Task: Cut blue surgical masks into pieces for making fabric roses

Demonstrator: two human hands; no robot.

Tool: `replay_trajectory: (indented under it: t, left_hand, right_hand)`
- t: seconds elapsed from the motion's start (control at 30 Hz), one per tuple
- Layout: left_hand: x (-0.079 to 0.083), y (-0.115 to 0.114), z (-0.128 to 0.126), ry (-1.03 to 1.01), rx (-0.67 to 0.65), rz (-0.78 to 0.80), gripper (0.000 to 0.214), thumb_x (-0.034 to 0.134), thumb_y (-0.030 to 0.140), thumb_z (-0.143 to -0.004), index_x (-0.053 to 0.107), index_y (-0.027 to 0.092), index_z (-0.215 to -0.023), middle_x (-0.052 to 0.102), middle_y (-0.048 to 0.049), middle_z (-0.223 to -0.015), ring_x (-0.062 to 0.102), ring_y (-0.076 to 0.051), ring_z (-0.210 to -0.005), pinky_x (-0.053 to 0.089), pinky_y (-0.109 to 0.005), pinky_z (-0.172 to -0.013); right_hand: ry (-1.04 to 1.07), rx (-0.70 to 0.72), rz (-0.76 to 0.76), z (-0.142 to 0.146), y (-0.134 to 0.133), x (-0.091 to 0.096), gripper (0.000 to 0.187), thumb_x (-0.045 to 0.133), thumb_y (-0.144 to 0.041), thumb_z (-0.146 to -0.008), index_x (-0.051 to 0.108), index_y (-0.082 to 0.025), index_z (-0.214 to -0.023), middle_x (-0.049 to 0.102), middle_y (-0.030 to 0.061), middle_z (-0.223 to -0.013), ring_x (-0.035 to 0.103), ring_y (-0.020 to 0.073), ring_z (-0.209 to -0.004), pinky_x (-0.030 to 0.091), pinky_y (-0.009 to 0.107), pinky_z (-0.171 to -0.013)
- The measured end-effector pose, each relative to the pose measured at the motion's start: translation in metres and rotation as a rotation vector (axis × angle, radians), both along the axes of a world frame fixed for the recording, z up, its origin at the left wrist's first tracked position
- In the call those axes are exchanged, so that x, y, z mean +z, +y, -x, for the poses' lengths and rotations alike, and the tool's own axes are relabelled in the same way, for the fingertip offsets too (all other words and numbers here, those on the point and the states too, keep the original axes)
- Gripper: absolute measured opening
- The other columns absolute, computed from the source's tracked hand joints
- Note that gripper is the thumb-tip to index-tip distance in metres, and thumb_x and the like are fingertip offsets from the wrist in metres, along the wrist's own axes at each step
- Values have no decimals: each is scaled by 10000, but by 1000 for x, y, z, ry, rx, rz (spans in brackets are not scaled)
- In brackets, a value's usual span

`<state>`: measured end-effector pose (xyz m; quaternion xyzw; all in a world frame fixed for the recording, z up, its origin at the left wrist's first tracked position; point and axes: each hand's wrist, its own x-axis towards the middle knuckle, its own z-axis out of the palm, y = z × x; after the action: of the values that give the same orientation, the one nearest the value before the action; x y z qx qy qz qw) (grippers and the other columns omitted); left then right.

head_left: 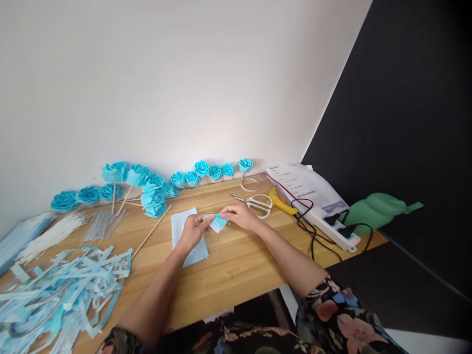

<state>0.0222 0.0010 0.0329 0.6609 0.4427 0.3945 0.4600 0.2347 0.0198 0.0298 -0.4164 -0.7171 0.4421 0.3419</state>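
Observation:
Both my hands meet over the wooden table and pinch one small folded piece of light blue fabric. My left hand grips its left end with thumb and fingers closed. My right hand holds the right end, fingers curled. Under my left hand lies a flat pale blue sheet. White-handled scissors lie just beyond my right hand.
Blue fabric roses on sticks line the wall. A heap of cut blue strips fills the left front. A yellow glue gun, a white ring, a power strip with black cords, papers and a green object sit at right.

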Motion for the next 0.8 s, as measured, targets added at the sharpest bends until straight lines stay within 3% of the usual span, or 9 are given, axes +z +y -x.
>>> replay_trajectory:
  t: [0.07,0.23,0.3,0.53,0.63,0.8]
  left_hand:
    - [2,-1,1,56,-10,-41,569,570,678,-841,613,167,-594,558,-15,-533,485,-143,-537,367,-267,-559]
    - [4,-2,3,332,42,-355,539,465,577,-952,591,184,-604,619,-43,-599,537,-165,-592,361,-287,-620]
    - [4,-2,4,392,50,-412,551,428,570,-973,572,190,-600,618,-43,-593,538,-167,-585,354,-291,-620]
    - [3,0,6,423,57,-421,556,397,580,-974,574,196,-612,630,-43,-592,553,-173,-577,366,-285,-611]
    - [3,1,5,434,74,-411,542,406,580,-949,547,198,-591,598,-36,-565,529,-169,-555,353,-288,-600]
    - [15,2,4,411,79,-240,545,455,638,-885,578,195,-593,609,-32,-569,528,-173,-568,359,-285,-581]
  right_hand:
    - [1,0,-13,-1,0,0,365,674,-508,-871,780,-159,-861,662,2,-626,580,134,-598,402,235,-602]
    - [-24,-15,-74,-1,-1,-1,333,662,-469,-896,788,-163,-852,658,2,-615,591,134,-597,409,236,-612]
    - [-37,-15,-89,0,0,-1,316,659,-447,-902,788,-163,-850,673,7,-635,602,137,-613,419,236,-624]
    - [-56,20,-82,1,3,-4,263,651,-366,-907,800,-169,-997,764,35,-829,680,164,-766,469,238,-714]
    - [-52,24,-61,0,4,-6,292,640,-387,-921,798,-162,-1021,747,26,-753,683,161,-722,476,242,-713]
    - [-27,10,-47,-1,4,-7,317,633,-423,-927,785,-159,-1015,739,20,-748,678,156,-708,495,253,-715]
